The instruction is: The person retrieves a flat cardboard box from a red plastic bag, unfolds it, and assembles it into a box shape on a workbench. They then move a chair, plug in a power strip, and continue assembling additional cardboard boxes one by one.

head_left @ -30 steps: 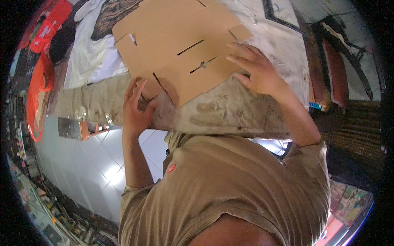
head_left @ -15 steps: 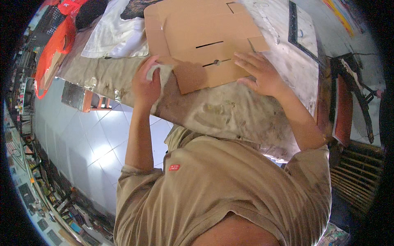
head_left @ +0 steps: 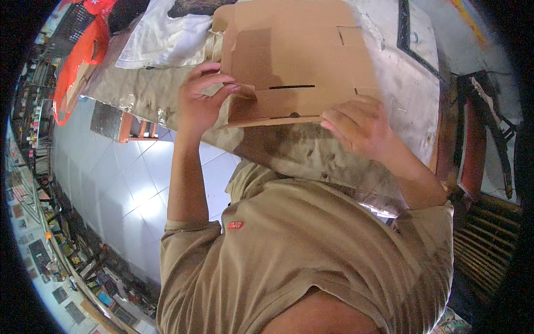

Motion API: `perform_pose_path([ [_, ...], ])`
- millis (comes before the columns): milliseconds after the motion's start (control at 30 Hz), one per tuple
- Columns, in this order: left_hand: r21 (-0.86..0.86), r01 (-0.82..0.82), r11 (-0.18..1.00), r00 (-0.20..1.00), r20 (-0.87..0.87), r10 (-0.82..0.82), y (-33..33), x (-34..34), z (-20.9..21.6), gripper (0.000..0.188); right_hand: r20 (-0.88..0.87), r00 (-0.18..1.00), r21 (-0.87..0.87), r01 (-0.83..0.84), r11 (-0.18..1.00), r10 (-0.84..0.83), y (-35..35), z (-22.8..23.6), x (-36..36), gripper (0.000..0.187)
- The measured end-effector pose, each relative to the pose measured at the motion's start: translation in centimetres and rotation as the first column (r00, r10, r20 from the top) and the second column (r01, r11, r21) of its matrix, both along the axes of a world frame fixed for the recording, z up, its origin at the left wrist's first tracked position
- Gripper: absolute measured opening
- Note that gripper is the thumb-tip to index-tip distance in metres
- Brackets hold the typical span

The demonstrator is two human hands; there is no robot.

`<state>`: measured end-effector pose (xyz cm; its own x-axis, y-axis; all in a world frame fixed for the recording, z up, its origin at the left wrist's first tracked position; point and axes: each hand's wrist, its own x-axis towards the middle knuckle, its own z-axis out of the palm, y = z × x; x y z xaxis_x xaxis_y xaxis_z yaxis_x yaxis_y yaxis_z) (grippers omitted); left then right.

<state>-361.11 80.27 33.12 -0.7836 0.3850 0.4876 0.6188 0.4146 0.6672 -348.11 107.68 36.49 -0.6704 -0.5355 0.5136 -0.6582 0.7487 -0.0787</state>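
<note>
One orange-red plastic bag (head_left: pixel 89 61), hanging at the left end of the table (head_left: pixel 161 92), with brown card visible against it. One pale tiled floor (head_left: pixel 133 183), below the table. One white cloth (head_left: pixel 167 42), crumpled, on the table's far left part. One left hand (head_left: pixel 201 104), thumb and fingers drawn narrow at the box blank's small left flap; whether the flap is pinched between them cannot be told. One brown cardboard box blank (head_left: pixel 300 58), slotted, lying on the table's stained beige cover between the two hands, its broad panel on the far side, its near panel tilted up along a crease. One right hand (head_left: pixel 361 127), fingers bent, gripping the right part of that near panel's edge. One black angled strip (head_left: pixel 404 33), on the table right of the blank. One slatted wooden piece (head_left: pixel 484 236), at far right, beyond the table.
</note>
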Motion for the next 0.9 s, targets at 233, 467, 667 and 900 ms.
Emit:
perform_pose_path([
  [233, -0.017, -0.093, 0.996, 0.97, 0.223, 0.094, 1.3, 2.0, 0.1, 0.01, 0.023, 0.998, -0.052, -0.061, 0.997, 0.062, -1.4, 0.0, 1.2, 0.017],
  [467, 0.009, 0.087, 0.996, 0.938, 0.336, -0.085, -0.4, 2.6, -0.2, 0.017, 0.224, 0.975, -0.019, -0.001, 1.0, 0.006, -2.0, 0.0, 3.6, 0.021],
  [667, -0.012, 0.171, 0.985, 0.891, 0.429, -0.15, -1.4, 3.4, -1.1, 0.045, 0.225, 0.974, -0.05, -0.009, 0.999, 0.02, -1.9, -1.1, 4.4, 0.018],
  [900, 0.254, 0.215, 0.943, 0.703, 0.63, -0.33, -1.6, 3.2, -1.2, 0.059, 0.123, 0.992, -0.205, 0.063, 0.977, -0.038, -0.5, 1.5, 2.0, 0.017],
])
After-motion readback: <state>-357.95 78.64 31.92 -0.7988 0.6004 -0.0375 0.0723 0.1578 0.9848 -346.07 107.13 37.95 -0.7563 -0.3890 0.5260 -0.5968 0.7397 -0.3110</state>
